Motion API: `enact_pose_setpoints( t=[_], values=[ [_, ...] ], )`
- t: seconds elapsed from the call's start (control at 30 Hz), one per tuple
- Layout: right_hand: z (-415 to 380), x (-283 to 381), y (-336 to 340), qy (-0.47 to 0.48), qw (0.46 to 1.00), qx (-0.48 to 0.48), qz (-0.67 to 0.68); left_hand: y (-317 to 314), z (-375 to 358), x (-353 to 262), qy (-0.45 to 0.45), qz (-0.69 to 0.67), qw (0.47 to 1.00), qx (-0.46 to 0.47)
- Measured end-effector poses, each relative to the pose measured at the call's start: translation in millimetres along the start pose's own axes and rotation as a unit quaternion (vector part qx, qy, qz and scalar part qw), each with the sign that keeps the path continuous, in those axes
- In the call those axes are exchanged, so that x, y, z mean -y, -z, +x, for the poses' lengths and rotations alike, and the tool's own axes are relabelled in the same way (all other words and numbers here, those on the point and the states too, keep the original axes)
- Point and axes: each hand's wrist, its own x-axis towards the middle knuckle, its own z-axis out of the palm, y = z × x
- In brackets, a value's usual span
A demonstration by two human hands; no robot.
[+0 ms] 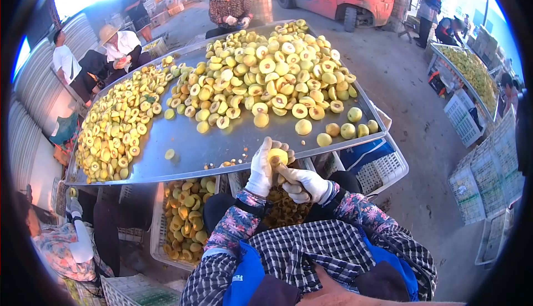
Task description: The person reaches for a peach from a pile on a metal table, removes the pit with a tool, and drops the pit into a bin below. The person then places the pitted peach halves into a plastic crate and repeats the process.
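As the yellow fruit [276, 155] sits just off the near edge of the worktop [214, 144], the left hand [260, 168] wraps it in a snug grip, seemingly for steadiness; the right hand [308, 184] curls against it, holding what, I can't tell! Beyond that smooth metal, plump, moist-looking halves [272, 67] heap up, likely for easy reach.

White gloves [259, 174], floral sleeves [234, 226]

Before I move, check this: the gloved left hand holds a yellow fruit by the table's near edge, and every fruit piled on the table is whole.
Not all whole: the head view shows many cut halves piled on the table. The gloved left hand does hold a yellow fruit by the near edge.
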Motion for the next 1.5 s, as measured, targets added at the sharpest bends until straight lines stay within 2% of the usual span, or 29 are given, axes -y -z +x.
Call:
enact_pose_setpoints(
  t=[0.13,0.23,0.27,0.33,0.37,0.4,0.43,0.5,0.57,0.6,0.63,0.7,0.73,0.8,0.83,0.9,0.97,1.0,1.03,1.07,1.13,1.2,1.23,1.27,1.3,1.37,1.43,1.47,1.5],
  values=[
    [-1,-5,11,-0.02,0.992,0.024,0.123,-2,4,9,0.003,-0.044,0.999,0.005],
    [-17,-9,11,-0.027,0.995,0.068,0.071,21,21,14,-0.048,-0.103,0.993,-0.042],
    [-22,-8,8,-0.027,0.999,0.027,-0.003,13,10,1,-0.017,-0.052,0.991,-0.12],
    [-24,-10,12,-0.02,0.978,-0.041,-0.202,31,3,-7,0.003,-0.041,0.993,-0.112],
    [-22,-13,22,-0.017,0.944,-0.068,-0.322,32,-3,-15,0.0,-0.035,0.994,-0.104],
    [-15,-33,44,0.075,0.844,-0.094,-0.522,38,-11,-23,-0.011,-0.027,0.996,-0.087],
    [-12,-49,71,0.132,0.723,-0.061,-0.676,45,-21,-33,-0.023,-0.018,0.997,-0.067],
    [-25,-24,32,-0.047,0.742,-0.094,-0.663,55,-42,-62,-0.142,0.068,0.983,-0.099],
    [-28,-24,31,-0.059,0.752,-0.087,-0.651,79,-67,-107,-0.224,0.427,0.866,-0.13],
    [-27,-25,32,-0.064,0.754,-0.084,-0.648,121,-63,-125,-0.195,0.548,0.797,-0.164],
    [-25,-25,30,-0.071,0.757,-0.081,-0.645,123,-69,-143,-0.076,0.676,0.689,-0.252],
    [-21,-25,31,-0.083,0.767,-0.068,-0.633,121,-60,-159,-0.165,0.86,0.401,-0.268],
    [-16,-29,36,-0.075,0.757,-0.065,-0.646,118,-43,-166,-0.169,0.86,0.398,-0.271],
    [-12,-29,35,-0.068,0.744,-0.061,-0.662,112,9,-171,-0.166,0.812,0.513,-0.221],
    [-8,-29,39,-0.087,0.748,-0.057,-0.656,107,33,-166,-0.189,0.802,0.527,-0.207],
    [-7,-46,56,0.0,0.757,-0.031,-0.653,130,94,-157,-0.272,0.854,0.414,-0.158],
    [-8,-51,65,0.058,0.744,-0.023,-0.666,123,131,-148,-0.254,0.87,0.407,-0.112],
    [-10,-46,62,0.014,0.754,-0.03,-0.656,130,151,-143,-0.254,0.867,0.414,-0.107],
    [-11,-43,59,-0.029,0.767,-0.033,-0.64,136,171,-145,-0.13,0.9,0.406,-0.092],
    [-12,-42,60,-0.021,0.764,-0.074,-0.64,141,180,-141,-0.104,0.912,0.384,-0.097],
    [-13,-48,62,-0.041,0.771,-0.077,-0.631,179,208,-138,-0.132,0.91,0.374,-0.123],
    [-10,-49,64,-0.053,0.779,-0.065,-0.622,157,195,-140,-0.117,0.901,0.395,-0.135],
    [-5,-55,71,-0.056,0.78,-0.05,-0.621,158,188,-140,-0.17,0.896,0.381,-0.152],
    [-5,-52,68,-0.052,0.78,-0.038,-0.622,147,183,-149,-0.05,0.893,0.42,-0.156],
    [-5,-50,65,-0.047,0.78,-0.023,-0.623,151,178,-152,-0.042,0.871,0.462,-0.161],
    [-4,-54,58,-0.029,0.78,-0.028,-0.625,159,166,-155,0.018,0.87,0.46,-0.176],
    [-2,-58,54,-0.009,0.783,-0.032,-0.622,138,133,-144,0.087,0.798,0.575,-0.16],
    [-1,-60,54,0.002,0.781,-0.028,-0.623,211,169,-144,0.057,0.824,0.545,-0.143],
    [1,-62,55,0.012,0.78,-0.024,-0.625,199,159,-144,0.055,0.826,0.542,-0.142]
  ],
)
